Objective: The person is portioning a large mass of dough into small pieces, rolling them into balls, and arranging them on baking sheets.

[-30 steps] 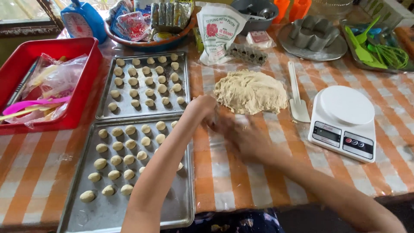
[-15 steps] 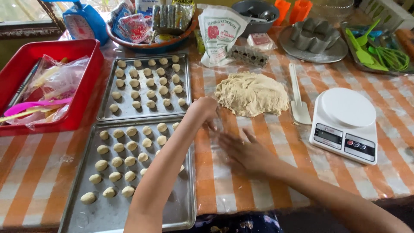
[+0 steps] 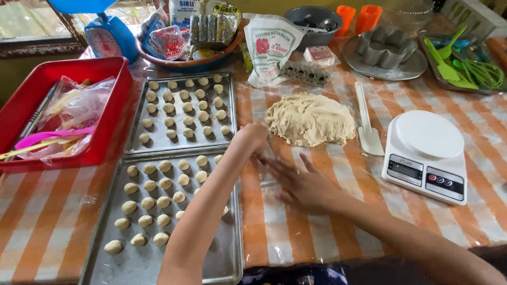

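Dough (image 3: 310,119) lies mounded on the worktop (image 3: 317,232) just beyond both hands. Left hand (image 3: 249,138) curls near its edge, grip unclear; right hand (image 3: 301,182) rests flat, fingers spread. Portioning seems underway, with the near tray (image 3: 232,264) half filled with balls.

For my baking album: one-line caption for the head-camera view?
Left hand and right hand meet beside a dough mound, two trays of dough balls alongside.

A home kitchen table set up for baking, covered with an orange-and-white checked plastic cloth (image 3: 317,232). On it lie two metal baking trays (image 3: 232,211) of small dough balls, a pale dough mound (image 3: 310,119), a white digital kitchen scale (image 3: 426,154) and a red plastic tub (image 3: 113,116) of utensils.
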